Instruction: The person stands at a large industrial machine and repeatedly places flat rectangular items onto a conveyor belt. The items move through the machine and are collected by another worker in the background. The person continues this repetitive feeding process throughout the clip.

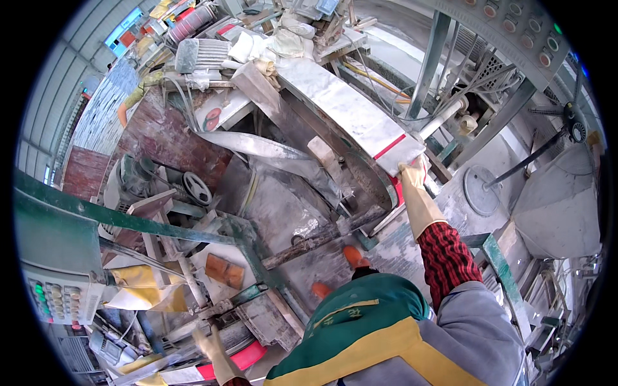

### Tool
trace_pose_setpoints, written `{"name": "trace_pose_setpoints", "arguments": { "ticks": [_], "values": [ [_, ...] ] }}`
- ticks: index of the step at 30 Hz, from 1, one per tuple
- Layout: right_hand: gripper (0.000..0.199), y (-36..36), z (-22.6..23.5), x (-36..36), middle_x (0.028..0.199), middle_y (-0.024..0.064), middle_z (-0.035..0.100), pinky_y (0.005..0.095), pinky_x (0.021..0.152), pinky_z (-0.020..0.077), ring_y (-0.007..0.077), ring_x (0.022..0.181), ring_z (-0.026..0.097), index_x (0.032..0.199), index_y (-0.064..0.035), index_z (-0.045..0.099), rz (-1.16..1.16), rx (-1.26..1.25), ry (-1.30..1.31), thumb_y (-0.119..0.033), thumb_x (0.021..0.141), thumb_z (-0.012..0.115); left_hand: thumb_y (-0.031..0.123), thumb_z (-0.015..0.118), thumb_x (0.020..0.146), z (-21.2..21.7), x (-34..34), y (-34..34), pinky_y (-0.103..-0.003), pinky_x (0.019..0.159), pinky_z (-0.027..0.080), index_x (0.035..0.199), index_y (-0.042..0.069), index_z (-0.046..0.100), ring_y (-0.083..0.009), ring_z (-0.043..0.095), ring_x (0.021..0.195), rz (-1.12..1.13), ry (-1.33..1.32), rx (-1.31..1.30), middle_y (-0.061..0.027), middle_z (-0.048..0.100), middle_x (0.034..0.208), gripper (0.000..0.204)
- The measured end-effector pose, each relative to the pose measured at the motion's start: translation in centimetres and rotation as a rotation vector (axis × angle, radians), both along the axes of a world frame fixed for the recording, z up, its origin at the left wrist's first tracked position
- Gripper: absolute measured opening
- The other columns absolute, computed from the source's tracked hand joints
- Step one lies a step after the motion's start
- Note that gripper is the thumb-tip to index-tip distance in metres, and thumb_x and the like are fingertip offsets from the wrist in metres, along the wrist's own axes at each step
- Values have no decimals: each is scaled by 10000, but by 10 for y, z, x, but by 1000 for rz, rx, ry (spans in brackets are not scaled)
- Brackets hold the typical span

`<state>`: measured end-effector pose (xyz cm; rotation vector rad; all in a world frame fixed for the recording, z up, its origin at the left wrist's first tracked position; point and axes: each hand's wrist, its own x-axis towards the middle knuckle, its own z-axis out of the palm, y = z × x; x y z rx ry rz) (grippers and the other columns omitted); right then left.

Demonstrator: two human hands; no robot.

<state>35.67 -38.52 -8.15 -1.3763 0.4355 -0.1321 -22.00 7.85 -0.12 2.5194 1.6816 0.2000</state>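
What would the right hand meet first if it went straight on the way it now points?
The right hand would first meet the near end of the white slab, which it seems to be touching, though depth is unclear here.

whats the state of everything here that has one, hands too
white slab, lying flat, red stripe across it
right hand, gloved, touching the slab's near end
left hand, gloved, blurred, grip unclear
left control panel, green lights lit
upper right control panel, a green light lit
orange shoes, worn
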Motion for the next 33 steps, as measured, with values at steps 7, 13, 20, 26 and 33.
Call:
{"name": "trace_pose_setpoints", "arguments": {
  "ticks": [7, 13, 20, 26, 33],
  "values": [
    [829, -13, -62, 42, 827, 108, 555, 302, 489, 496, 177, 545, 515, 1440, -163, 161, 38, -154, -41, 29, 765, 603, 556, 469, 850, 13, -60, -11, -430, 1038, 312, 1378, 124, 354, -353, 338, 1267, 638, 274, -71, -192, 321, 1395, 692],
    [906, -2, 41, 5, 631, 144, 612, 344, 346, 449, 225, 389, 546, 1435, -93, -60, 320, -385, 311, -202, 828, 604, 595, 432, 854, -30, -69, -28, -453, 1008, 329, 1320, 133, 420, -370, 343, 1247, 705, 363, -46, -199, 320, 1374, 656],
    [894, 1, 20, 12, 648, 180, 604, 367, 385, 459, 251, 424, 548, 1425, -116, -77, 281, -240, 328, -202, 845, 598, 569, 493, 840, -45, -82, -20, -453, 938, 383, 1315, 116, 407, -358, 419, 1153, 662, 336, 75, -191, 398, 1269, 661],
    [747, -13, 3, 3, 725, 202, 622, 335, 397, 463, 242, 460, 559, 1432, -129, 97, 184, 255, 294, -134, 863, 580, 502, 530, 857, -24, -73, -20, -433, 1080, 270, 1410, 129, 281, -376, 278, 1314, 589, 193, 177, -216, 273, 1438, 712],
    [635, -79, -97, -88, 748, 185, 618, 315, 406, 449, 245, 486, 546, 1392, -143, 246, 77, -112, 249, -52, 848, 560, 588, 392, 885, 6, -100, 10, -450, 1077, 251, 1431, 228, 271, -341, 230, 1345, 612, 308, 98, -148, 239, 1479, 665]
  ]
}}
